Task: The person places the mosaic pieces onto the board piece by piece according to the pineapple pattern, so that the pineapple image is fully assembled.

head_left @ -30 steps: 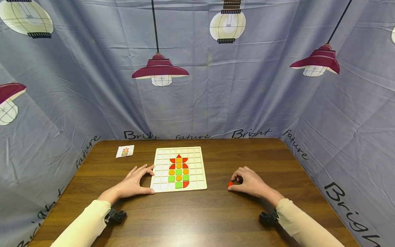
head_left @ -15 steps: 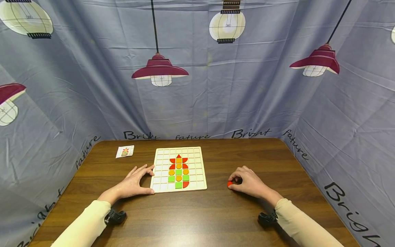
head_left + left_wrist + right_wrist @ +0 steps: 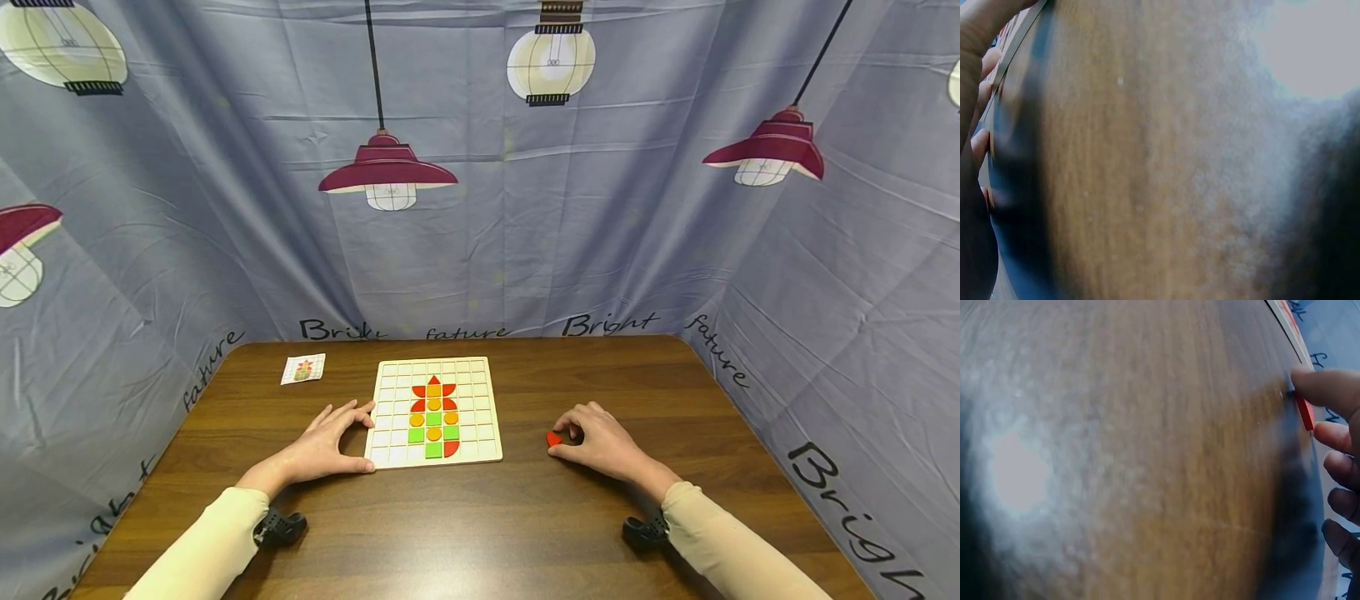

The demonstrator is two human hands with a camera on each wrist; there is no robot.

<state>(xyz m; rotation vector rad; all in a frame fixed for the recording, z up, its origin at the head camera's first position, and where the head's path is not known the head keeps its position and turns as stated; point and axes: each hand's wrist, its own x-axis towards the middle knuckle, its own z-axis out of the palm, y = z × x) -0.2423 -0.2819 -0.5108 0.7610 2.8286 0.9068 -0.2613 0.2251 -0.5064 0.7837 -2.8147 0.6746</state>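
My left hand [image 3: 324, 443] rests at the left side of a pale gridded board [image 3: 476, 417]. Its thumb is by the near corner and its fingertips lie along the left edge. On the board sit red, orange and green flat pieces in a plant-like figure, with a red quarter-round piece [image 3: 452, 449] at its lower right. To the right of the board, my right hand [image 3: 600, 440] pinches a small red piece [image 3: 552, 438] between thumb and finger, low over the table. The right wrist view catches this red piece [image 3: 1305, 414] edge-on at the fingertips.
A small printed card [image 3: 303, 368] with a similar figure lies on the wooden table [image 3: 465, 533], back left of the board. Blue-grey curtain [image 3: 480, 250] with printed lamps surrounds the table's back and sides.
My right hand has shifted slightly left with the red piece, which has turned between the fingers and shows more of its face. The left hand and the board have stayed in place.
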